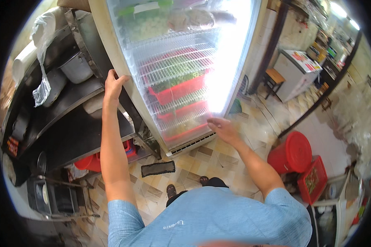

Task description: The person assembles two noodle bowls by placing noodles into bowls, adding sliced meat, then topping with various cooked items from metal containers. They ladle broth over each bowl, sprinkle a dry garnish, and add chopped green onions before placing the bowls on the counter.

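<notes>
In front of me stands a tall display fridge (185,53) with a glass front and a bright light down its right side. My left hand (114,84) is closed on the left edge of its frame, thumb toward the front. My right hand (226,131) is by the lower right of the glass, fingers loosely bent and slightly apart, with nothing visible in them. I cannot tell whether it touches the glass. Inside, a red basket (169,96) of green leaves sits on a wire rack. More red baskets lie below, and a green-lidded tub (146,20) and wrapped packs (191,19) above.
Left of the fridge, a dark metal shelf (78,140) holds a large pot (76,68). A dark mat (158,168) lies on the tiled floor. To my right stand a red lidded bin (292,153) and a red crate (313,179); farther back are a stool (275,76) and a white cabinet (294,74).
</notes>
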The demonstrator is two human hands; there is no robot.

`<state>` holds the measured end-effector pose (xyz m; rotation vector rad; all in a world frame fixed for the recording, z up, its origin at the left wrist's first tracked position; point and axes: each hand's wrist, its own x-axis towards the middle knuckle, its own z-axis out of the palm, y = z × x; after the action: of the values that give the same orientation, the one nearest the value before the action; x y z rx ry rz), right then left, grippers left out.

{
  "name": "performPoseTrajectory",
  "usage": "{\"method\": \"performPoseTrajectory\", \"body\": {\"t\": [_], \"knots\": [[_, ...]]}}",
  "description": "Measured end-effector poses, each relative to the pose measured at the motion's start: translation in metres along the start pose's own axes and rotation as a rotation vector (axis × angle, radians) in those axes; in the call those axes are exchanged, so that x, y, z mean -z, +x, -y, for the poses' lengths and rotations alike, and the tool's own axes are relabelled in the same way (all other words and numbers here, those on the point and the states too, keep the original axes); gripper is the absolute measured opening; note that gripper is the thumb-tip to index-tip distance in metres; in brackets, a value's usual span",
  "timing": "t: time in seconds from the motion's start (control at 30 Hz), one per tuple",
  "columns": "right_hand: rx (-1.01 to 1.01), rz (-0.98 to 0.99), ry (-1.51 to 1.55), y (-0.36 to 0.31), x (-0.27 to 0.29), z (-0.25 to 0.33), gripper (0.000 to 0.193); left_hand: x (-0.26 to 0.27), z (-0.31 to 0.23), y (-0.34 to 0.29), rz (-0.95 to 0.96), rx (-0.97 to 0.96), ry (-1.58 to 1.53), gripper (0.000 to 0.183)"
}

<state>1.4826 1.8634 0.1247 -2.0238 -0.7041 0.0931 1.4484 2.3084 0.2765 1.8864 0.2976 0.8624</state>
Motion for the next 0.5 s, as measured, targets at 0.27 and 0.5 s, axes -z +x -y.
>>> {"method": "performPoseTrajectory", "body": {"t": [0.27,0.5], "knots": [[0.515,-0.323,0.05,-0.01,0.006,0.243,0.046,0.042,-0.035,-0.06,0.346,-0.392,-0.007,0.02],[0.62,-0.68,-0.158,-0.058,-0.004,0.31,0.125,-0.043,-0.139,0.037,0.492,-0.87,-0.101,0.028]]}}
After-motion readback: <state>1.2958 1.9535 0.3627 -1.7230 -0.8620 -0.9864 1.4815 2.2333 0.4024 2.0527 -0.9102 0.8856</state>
